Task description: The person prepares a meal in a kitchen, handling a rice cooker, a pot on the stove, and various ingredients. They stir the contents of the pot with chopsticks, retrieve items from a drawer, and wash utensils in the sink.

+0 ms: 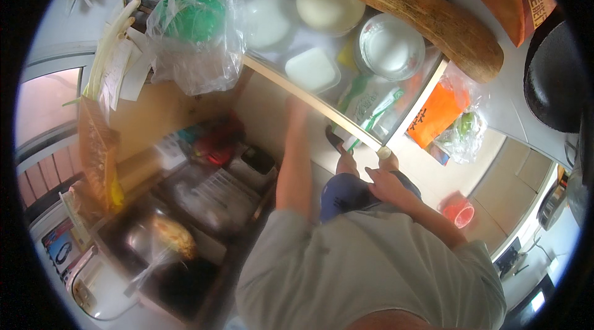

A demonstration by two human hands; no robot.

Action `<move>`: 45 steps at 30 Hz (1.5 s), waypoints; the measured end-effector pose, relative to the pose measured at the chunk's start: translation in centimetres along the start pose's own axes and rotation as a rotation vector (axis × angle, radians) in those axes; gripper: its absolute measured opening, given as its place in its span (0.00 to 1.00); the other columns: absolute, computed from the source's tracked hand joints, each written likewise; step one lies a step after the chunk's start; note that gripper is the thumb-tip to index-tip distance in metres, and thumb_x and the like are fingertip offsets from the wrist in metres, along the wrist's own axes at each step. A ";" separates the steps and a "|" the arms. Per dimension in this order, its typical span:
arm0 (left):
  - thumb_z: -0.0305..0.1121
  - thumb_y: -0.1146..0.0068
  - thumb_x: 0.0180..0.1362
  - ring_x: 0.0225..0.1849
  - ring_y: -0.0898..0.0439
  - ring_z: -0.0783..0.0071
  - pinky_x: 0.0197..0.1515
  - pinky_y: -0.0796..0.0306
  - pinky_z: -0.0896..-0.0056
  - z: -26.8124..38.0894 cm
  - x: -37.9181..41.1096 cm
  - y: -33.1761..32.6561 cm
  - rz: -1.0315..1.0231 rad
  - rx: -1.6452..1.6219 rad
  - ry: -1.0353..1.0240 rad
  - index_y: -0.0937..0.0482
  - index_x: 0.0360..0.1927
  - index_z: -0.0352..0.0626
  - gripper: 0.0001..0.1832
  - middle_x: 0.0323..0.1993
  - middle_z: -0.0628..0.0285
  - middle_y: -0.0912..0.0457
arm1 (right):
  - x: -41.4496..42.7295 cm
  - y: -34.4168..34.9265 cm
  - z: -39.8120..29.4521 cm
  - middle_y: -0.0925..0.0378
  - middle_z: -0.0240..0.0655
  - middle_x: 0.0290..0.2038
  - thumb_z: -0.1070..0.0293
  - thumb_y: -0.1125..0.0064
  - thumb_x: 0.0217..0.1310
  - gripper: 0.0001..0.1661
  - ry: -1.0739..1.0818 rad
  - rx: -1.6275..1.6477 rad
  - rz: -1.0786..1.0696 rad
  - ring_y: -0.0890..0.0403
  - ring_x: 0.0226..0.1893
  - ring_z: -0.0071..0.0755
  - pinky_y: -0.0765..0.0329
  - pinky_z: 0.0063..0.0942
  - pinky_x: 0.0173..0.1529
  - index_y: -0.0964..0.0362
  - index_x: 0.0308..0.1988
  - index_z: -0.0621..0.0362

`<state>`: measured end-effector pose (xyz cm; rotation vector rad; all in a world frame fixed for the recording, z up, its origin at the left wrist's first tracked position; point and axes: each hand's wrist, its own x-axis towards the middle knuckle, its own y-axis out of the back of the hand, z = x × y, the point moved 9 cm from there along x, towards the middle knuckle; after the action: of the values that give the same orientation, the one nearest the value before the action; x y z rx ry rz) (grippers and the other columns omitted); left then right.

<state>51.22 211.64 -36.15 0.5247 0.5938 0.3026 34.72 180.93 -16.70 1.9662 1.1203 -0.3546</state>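
Observation:
My left arm reaches forward to the pale wooden edge (315,108) of a table. My left hand (297,106) is blurred there, and its fingers are hidden at or beneath that edge, so I cannot tell its grip. My right hand (387,185) rests low by my dark blue shorts (341,195), fingers somewhat spread and nothing seen in it. On the tabletop before me are a white square dish (312,69), a clear glass bowl (390,46) and two pale round bowls (330,4). A plastic bag with green print (369,102) lies near the front corner.
A long brown log-like object (413,10) crosses the table's far side. A green bowl (192,12) sits in clear plastic at left. Below are dark compartments holding bagged items (213,195). An orange bag (438,112), a black wok (554,79) and a red container (459,211) are to the right.

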 end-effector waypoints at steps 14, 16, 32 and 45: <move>0.41 0.49 0.64 0.24 0.20 0.72 0.28 0.25 0.74 15.6 -4.9 -0.3 -0.232 -0.730 0.063 0.24 0.35 0.34 0.17 0.25 0.57 0.20 | -0.3 -0.6 0.1 0.23 0.49 0.40 0.67 0.49 0.55 0.26 0.020 -0.032 -0.077 0.21 0.41 0.51 0.22 0.42 0.45 0.36 0.55 0.61; 0.42 0.47 0.64 0.24 0.20 0.72 0.28 0.26 0.76 17.9 -5.5 -2.9 -0.352 -0.708 -0.015 0.24 0.35 0.34 0.17 0.26 0.57 0.20 | -0.7 0.2 -0.4 0.23 0.49 0.39 0.67 0.49 0.55 0.26 -0.015 -0.047 -0.097 0.21 0.40 0.52 0.23 0.43 0.45 0.35 0.54 0.61; 0.43 0.38 0.55 0.38 0.19 0.66 0.43 0.26 0.67 20.9 -8.0 -3.7 -0.242 -0.318 -0.376 0.20 0.44 0.38 0.20 0.38 0.56 0.17 | -1.5 0.7 -0.8 0.23 0.51 0.34 0.69 0.46 0.53 0.22 0.050 -0.073 0.022 0.20 0.35 0.54 0.23 0.46 0.38 0.33 0.50 0.62; 0.40 0.39 0.51 0.62 0.35 0.45 0.64 0.39 0.58 13.4 -17.5 -2.8 -0.180 -0.040 -0.486 0.32 0.62 0.43 0.33 0.60 0.40 0.35 | 0.6 2.9 -3.6 0.23 0.46 0.36 0.65 0.45 0.52 0.23 0.313 -0.288 -0.042 0.21 0.38 0.51 0.24 0.45 0.42 0.32 0.49 0.60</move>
<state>45.78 197.02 -20.33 0.4803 0.1600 0.0108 36.86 183.29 -13.33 1.7806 1.3288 0.0955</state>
